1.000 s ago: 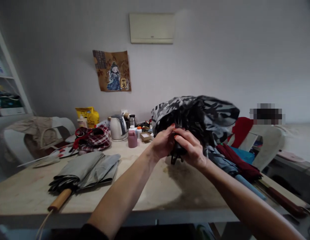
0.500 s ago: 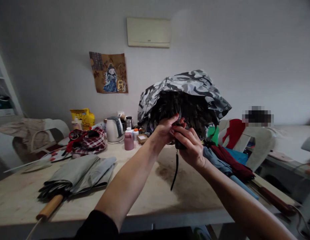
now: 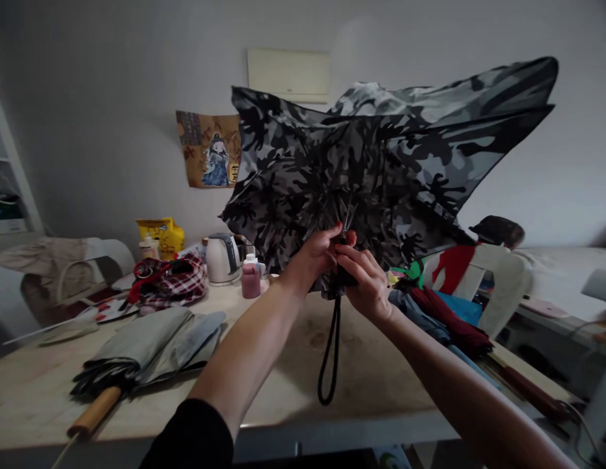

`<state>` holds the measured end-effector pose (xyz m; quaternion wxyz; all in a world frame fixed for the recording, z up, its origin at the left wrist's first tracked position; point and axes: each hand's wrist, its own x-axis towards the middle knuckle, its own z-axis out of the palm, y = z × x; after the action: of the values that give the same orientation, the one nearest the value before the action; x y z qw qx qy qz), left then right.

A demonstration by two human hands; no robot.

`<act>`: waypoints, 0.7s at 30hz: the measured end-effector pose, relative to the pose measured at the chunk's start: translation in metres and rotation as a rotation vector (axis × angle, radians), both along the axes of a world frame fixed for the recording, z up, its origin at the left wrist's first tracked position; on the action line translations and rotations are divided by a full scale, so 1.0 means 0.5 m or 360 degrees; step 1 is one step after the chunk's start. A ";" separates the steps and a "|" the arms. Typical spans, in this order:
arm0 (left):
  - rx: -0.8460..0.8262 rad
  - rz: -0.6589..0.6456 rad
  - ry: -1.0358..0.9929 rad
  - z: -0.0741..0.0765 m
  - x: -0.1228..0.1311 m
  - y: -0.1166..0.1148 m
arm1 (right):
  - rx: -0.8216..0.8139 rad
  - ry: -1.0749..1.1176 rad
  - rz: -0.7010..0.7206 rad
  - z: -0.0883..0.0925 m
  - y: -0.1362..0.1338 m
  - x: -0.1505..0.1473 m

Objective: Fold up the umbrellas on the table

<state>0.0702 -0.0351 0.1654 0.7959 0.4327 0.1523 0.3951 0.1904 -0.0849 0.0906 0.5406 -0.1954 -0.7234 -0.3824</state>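
A grey, black and white camouflage umbrella (image 3: 303,150) is partly spread in front of me above the table, its underside and ribs facing me. My right hand (image 3: 366,280) is wrapped round its black handle, from which a black wrist strap (image 3: 327,365) hangs in a loop. My left hand (image 3: 322,251) is closed round the shaft just above the handle, thumb pointing up; its fingers are partly hidden. On the left of the table lies a folded grey umbrella (image 3: 141,352) with a wooden handle.
A white kettle (image 3: 223,259), a pink bottle (image 3: 250,281) and a plaid cloth (image 3: 173,280) stand or lie at the back left. Folded umbrellas, one dark red (image 3: 449,319), lie at the right. Beyond them are a white chair (image 3: 510,280) and a dark-haired head.
The camouflage umbrella has spread from a drooping, half-folded shape to a much wider one. Its strap has swung into an open loop. Both hands keep nearly the same place.
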 end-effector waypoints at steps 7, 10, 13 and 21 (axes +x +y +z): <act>-0.0165 0.0116 -0.0088 0.027 0.004 -0.001 | 0.0020 0.0033 0.0043 0.004 0.013 -0.002; -0.0177 0.0131 -0.0115 0.029 0.003 -0.001 | 0.0011 -0.0006 0.0034 -0.005 0.014 -0.001; -0.0162 0.0145 -0.0135 0.031 0.001 -0.004 | 0.0020 -0.0005 0.0024 -0.008 0.011 -0.001; -0.0058 0.0155 -0.0125 0.048 0.002 -0.013 | 0.0134 0.0013 0.0003 0.014 0.002 -0.010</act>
<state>0.0710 -0.0418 0.1894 0.7888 0.3943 0.1491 0.4473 0.1855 -0.0841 0.0976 0.5517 -0.1732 -0.7047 -0.4112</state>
